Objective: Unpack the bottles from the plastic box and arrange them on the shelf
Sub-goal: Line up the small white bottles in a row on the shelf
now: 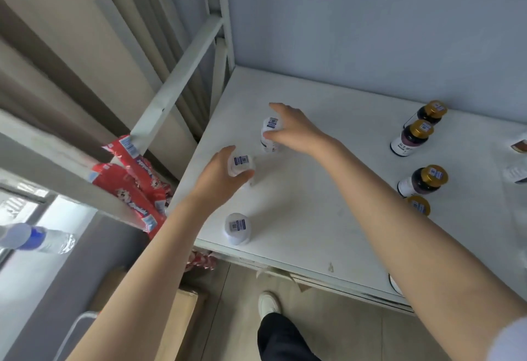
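Observation:
Three white bottles with barcode stickers on their caps stand upright in a line near the left edge of the white shelf (313, 189). My right hand (293, 129) grips the far white bottle (270, 135). My left hand (219, 175) wraps around the middle white bottle (241, 163). The near white bottle (237, 228) stands free by the shelf's front edge. The plastic box is not in view.
Several dark bottles with gold caps (425, 179) stand in a row on the shelf's right side, with small packets (517, 172) at the far right. Red snack bags (134, 189) fill the neighbouring shelf on the left. A cardboard box (182, 320) sits on the floor beside my shoe (268, 302).

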